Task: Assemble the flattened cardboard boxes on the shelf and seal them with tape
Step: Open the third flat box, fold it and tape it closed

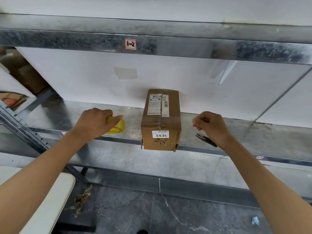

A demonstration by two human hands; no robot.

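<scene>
An assembled brown cardboard box stands on the metal shelf, its front end overhanging the shelf edge. It carries shipping labels and a white sticker reading 3436, with tape along its top seam. My left hand grips a yellow tape roll lying on the shelf left of the box. My right hand hovers right of the box with fingers curled, nothing visible in it. Small black scissors lie on the shelf just under that hand.
A metal beam with a red-framed label crosses above the shelf. White board backs the shelf. Brown boxes sit at far left. A white table edge is at lower left, and grey floor with debris lies below.
</scene>
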